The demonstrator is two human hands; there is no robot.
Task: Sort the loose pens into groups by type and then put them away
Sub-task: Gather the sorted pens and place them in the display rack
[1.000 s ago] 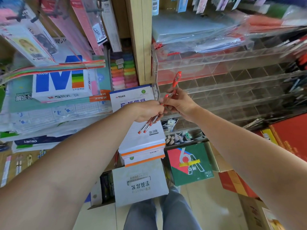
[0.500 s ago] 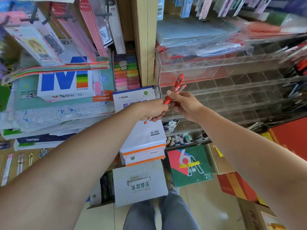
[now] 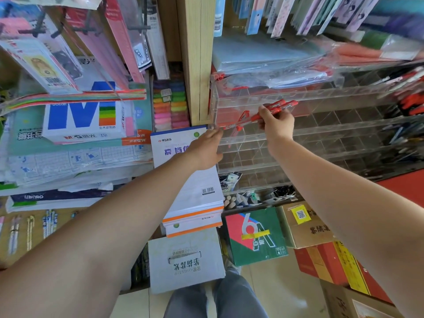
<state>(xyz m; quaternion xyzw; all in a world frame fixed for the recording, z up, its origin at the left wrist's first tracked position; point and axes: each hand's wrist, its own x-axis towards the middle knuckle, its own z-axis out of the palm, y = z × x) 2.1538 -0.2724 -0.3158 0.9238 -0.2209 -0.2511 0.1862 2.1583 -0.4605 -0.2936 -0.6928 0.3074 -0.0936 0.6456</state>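
Note:
My right hand [image 3: 276,126] is shut on a small bundle of red pens [image 3: 281,105]. It holds them slanted in front of the clear acrylic pen rack [image 3: 325,136], caps pointing up and to the right at an upper row of compartments. The pens' lower ends reach down-left to the rack's left edge. My left hand [image 3: 204,150] is just below those ends with its fingertips at them. Its fingers are turned away from me, so its grip is hidden. More red and dark pens [image 3: 410,103] sit in the rack's far right compartments.
A wooden shelf post [image 3: 195,65] stands left of the rack. A stack of paper reams [image 3: 195,193] sits under my left hand. Plastic folders [image 3: 275,63] lie on top of the rack. Cardboard boxes [image 3: 257,237] crowd the floor below.
My right hand has carried the red pens up and to the right, close to the rack. My left hand has slid off the bundle's middle to its lower ends.

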